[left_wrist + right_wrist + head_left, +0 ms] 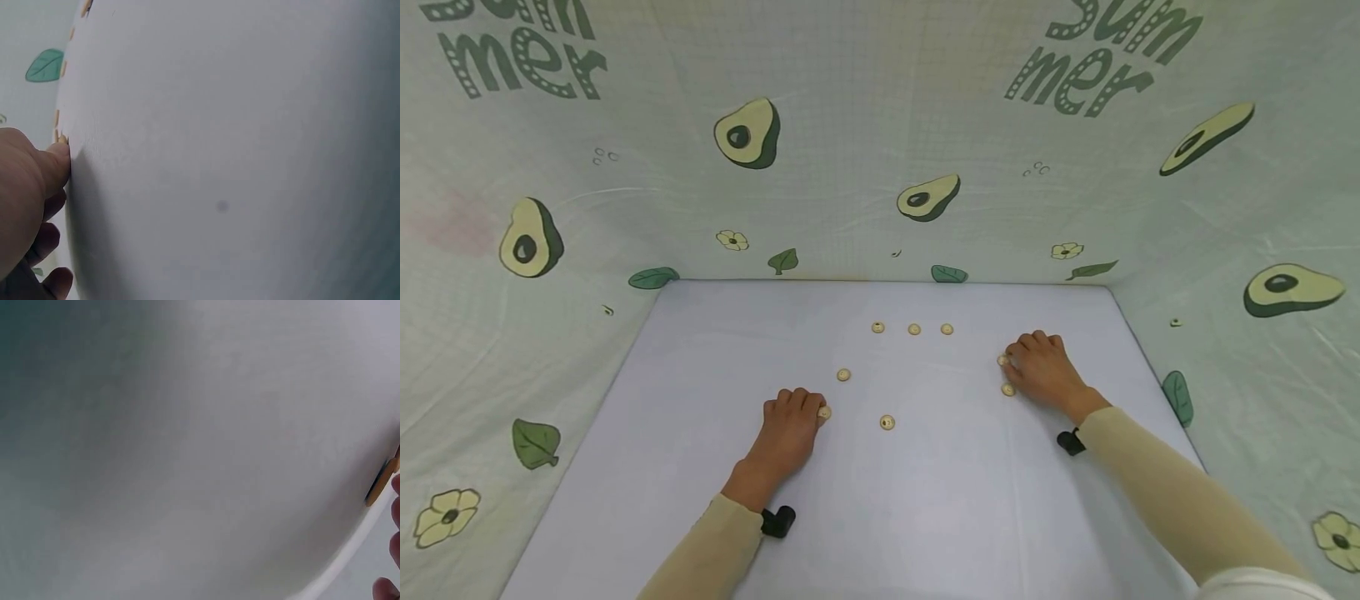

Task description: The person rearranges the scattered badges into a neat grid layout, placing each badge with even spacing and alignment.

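Small round wooden discs with dark marks on their faces lie on a white tabletop. In the head view my left hand is at the left, pinching one disc between thumb and fingers at the table surface. The left wrist view shows the thumb of that hand against the edge of a disc. On the right, my right hand pinches another disc, partly hidden by the fingers. Just below those fingers lies a second disc. In the right wrist view only fingertips show, beside a tilted-looking disc edge.
Toward the back, a row of three discs lies on the white tabletop. A disc sits beyond the left hand, and one to its right. Cloth printed with avocados surrounds the table's back and sides.
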The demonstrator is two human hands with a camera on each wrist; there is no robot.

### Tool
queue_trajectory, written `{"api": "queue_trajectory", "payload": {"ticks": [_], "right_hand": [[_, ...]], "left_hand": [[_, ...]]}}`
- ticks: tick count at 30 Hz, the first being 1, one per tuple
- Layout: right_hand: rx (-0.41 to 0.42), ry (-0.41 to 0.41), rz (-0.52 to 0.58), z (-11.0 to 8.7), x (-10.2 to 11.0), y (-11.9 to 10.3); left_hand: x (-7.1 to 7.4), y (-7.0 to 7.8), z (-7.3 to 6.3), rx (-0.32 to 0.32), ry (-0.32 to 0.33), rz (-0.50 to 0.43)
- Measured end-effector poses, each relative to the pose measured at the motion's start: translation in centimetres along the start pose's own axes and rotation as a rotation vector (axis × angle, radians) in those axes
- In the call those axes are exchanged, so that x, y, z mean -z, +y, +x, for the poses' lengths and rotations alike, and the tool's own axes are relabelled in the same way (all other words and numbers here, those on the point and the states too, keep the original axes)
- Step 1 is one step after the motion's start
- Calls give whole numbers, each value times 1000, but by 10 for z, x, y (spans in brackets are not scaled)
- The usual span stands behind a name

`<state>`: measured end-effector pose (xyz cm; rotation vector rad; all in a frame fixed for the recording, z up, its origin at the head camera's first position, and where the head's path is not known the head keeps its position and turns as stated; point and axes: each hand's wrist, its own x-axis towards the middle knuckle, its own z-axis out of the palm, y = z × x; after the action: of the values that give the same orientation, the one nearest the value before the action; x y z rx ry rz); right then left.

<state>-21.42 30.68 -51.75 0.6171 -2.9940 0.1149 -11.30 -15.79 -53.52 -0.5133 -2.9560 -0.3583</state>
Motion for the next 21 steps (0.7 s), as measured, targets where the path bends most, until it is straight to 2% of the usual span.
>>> {"api": "queue_trajectory", "payload": {"ticks": [10, 21], "right_hand": [[6, -13, 15, 3, -1, 0], [4, -49, 7, 6, 5, 0]], "left_hand": [[3, -1, 2, -3, 4, -9], [7, -5, 4, -27, -23, 20]]}}
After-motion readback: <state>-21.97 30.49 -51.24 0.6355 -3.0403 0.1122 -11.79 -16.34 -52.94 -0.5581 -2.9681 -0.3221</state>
